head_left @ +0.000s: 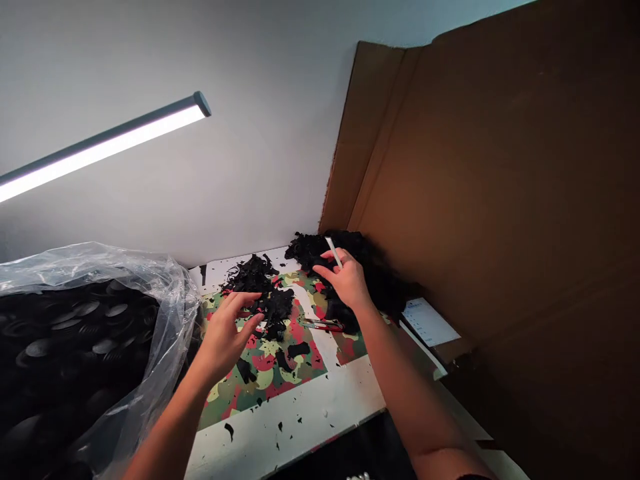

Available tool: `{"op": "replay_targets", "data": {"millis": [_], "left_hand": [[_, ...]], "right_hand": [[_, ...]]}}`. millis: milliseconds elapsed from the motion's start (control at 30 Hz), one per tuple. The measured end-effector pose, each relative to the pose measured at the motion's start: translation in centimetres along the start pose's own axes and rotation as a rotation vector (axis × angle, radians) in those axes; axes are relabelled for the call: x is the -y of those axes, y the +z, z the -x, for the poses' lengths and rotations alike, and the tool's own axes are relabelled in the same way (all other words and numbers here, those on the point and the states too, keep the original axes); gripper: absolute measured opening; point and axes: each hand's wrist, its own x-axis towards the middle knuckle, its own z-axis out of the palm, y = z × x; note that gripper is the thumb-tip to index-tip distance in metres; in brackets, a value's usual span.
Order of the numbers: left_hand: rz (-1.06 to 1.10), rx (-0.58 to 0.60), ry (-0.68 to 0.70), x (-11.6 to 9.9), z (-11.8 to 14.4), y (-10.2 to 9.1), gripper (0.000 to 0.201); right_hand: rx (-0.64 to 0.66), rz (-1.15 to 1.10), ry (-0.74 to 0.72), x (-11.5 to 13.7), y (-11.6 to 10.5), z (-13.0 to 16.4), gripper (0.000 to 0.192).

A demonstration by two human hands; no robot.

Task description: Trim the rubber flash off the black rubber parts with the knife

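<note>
Two hands (285, 300) — black scraps (260, 287), perhaps rubber

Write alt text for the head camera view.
Two bare hands work over black scraps on a camouflage-patterned mat: the right hand holds a thin white strip, the left hand hovers open. A clear plastic bag of black discs sits left, cardboard right.

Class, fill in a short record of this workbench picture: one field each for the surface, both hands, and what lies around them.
surface: camouflage mat on white table
left hand: open, fingers touching black scraps
right hand: pinching a thin white strip
between hands: red-handled tool
left side: plastic bag of black round parts
right side: cardboard sheet
</note>
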Motion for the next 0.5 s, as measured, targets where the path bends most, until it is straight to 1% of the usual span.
{"op": "replay_targets", "data": {"millis": [67,133,200,300,333,367,467,500], "left_hand": [[0.261,0.018,-0.119,0.2,-0.1,0.7,0.047],[0.448,0.023,-0.187,0.4,-0.1,1.2,0.059],[0.510,0.011,-0.213,0.9,0.1,1.5,0.057],[0.503,-0.087,-0.273,2.3,0.6,1.7,0.043],[0.518,-0.115,-0.306,2.8,0.8,1.6,0.039],[0.543,-0.133,-0.340,3.2,1.0,1.6,0.038],[0.603,-0.137,-0.392,3.8,1.7,1.5,0.038],[0.611,-0.136,-0.397,3.9,1.8,1.5,0.039]], "right_hand": [[0.073,-0.157,-0.009,2.0,2.0,0.9,0.030],[0.148,-0.248,-0.036,3.6,4.2,2.3,0.037],[0.222,-0.309,-0.029,4.7,6.2,3.8,0.043],[0.356,-0.362,-0.030,5.3,7.9,5.4,0.046],[0.367,-0.368,-0.039,5.3,8.1,5.7,0.048],[0.350,-0.372,-0.046,5.2,8.1,5.9,0.051],[0.213,-0.397,-0.041,5.1,7.8,6.1,0.064],[0.190,-0.411,-0.042,5.1,7.7,6.1,0.066]]}}
